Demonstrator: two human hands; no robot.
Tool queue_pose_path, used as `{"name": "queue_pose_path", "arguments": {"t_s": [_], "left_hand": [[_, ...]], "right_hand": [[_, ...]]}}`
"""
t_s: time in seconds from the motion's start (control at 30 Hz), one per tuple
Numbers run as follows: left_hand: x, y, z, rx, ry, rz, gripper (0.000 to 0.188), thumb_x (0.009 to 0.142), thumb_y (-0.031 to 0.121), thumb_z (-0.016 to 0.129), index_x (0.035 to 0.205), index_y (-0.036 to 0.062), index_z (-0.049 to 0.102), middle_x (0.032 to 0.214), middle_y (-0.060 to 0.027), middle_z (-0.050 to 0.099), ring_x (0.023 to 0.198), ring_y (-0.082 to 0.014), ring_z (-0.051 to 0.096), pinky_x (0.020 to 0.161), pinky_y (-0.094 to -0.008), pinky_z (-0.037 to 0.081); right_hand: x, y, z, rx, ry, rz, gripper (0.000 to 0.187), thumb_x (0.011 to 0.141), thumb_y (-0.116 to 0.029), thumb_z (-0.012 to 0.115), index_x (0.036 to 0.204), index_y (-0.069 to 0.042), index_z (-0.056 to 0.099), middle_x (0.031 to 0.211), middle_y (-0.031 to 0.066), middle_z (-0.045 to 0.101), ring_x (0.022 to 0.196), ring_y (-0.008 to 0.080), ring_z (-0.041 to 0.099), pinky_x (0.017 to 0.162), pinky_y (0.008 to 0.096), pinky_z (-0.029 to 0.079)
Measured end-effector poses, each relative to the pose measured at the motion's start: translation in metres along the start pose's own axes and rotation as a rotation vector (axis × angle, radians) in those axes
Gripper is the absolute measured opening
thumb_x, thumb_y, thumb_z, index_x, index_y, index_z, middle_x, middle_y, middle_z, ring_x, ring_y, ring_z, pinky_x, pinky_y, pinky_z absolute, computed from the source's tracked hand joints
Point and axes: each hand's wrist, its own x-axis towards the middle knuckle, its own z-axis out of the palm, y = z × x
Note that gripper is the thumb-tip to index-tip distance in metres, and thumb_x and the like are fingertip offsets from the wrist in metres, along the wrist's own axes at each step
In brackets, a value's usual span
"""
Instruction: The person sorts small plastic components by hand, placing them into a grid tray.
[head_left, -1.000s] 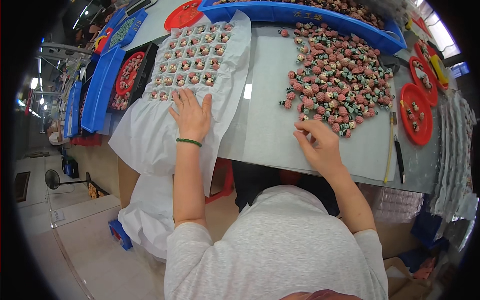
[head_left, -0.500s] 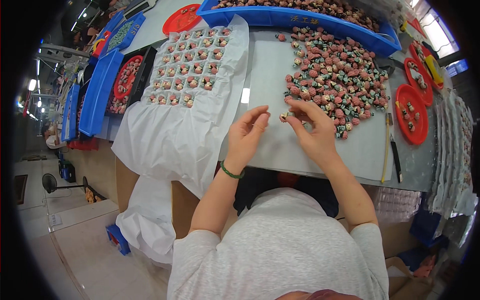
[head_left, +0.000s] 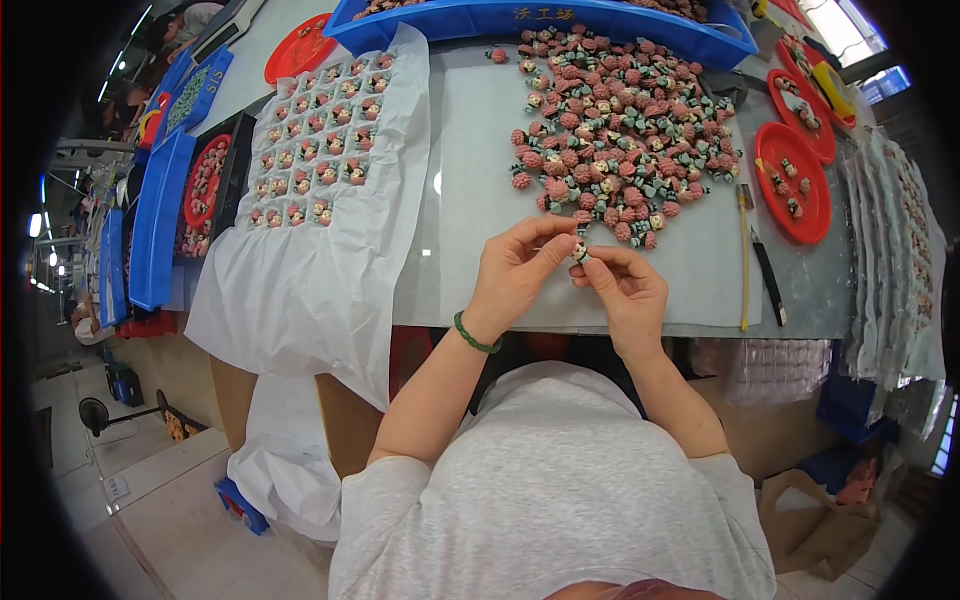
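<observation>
Between my two hands, over the near edge of the figurine pile, is one small figurine (head_left: 580,253) with a pale face and dark parts. My left hand (head_left: 518,275) pinches it from the left with thumb and forefinger. From the right, the thumb and fingers of my right hand (head_left: 632,295) close on its lower end. Just beyond my fingertips spreads a heap of similar figurines (head_left: 620,130) with pink bumpy heads and grey-green bodies. To the left, a compartment tray lined with white paper (head_left: 300,285) holds rows of figurines (head_left: 327,175), one per cell.
A yellow stick (head_left: 744,270) and a dark-handled tool (head_left: 769,282) lie right of the heap. Red plates (head_left: 815,222) with a few figurines stand farther right, beside stacked clear trays (head_left: 895,260). A long blue bin (head_left: 450,30) borders the back; another blue tray (head_left: 160,230) sits left.
My hands have come together, and my left hand now also grips the figurine that my right hand held alone. The whole view has shifted, moving the table leftward in the picture.
</observation>
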Motion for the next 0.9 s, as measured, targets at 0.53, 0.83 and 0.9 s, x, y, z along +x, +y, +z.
{"name": "queue_pose_path", "arguments": {"t_s": [0.53, 0.83, 0.9], "left_hand": [[-0.0047, -0.0084, -0.0034, -0.064, -0.057, -0.106, 0.023, 0.088, 0.01, 0.051, 0.107, -0.0022, 0.058, 0.097, -0.0059, 0.06, 0.083, -0.0108, 0.056, 0.072, -0.0242, 0.046], [-0.0062, -0.0063, -0.0014, -0.169, 0.013, -0.199, 0.025, 0.086, 0.013, 0.055, 0.108, 0.0001, 0.058, 0.089, -0.0029, 0.061, 0.077, -0.0083, 0.054, 0.071, -0.0217, 0.045], [-0.0058, -0.0048, -0.0014, -0.114, -0.001, -0.163, 0.025, 0.086, 0.013, 0.056, 0.106, 0.0002, 0.059, 0.087, -0.0021, 0.061, 0.075, -0.0077, 0.053, 0.069, -0.021, 0.045]], "right_hand": [[-0.0063, 0.0054, -0.0031, -0.23, 0.01, -0.212, 0.022, 0.077, 0.006, 0.061, 0.098, 0.006, 0.055, 0.093, 0.0126, 0.059, 0.08, 0.0162, 0.061, 0.072, 0.0247, 0.051], [-0.0001, 0.0009, -0.0003, -0.596, -0.014, -0.466, 0.029, 0.074, 0.005, 0.064, 0.101, 0.005, 0.055, 0.092, 0.0113, 0.06, 0.081, 0.0148, 0.06, 0.072, 0.0248, 0.051], [-0.0012, 0.0052, -0.0026, -0.225, 0.057, -0.192, 0.023, 0.078, 0.003, 0.061, 0.1, 0.005, 0.056, 0.092, 0.0121, 0.06, 0.08, 0.0162, 0.061, 0.073, 0.0256, 0.051]]}}
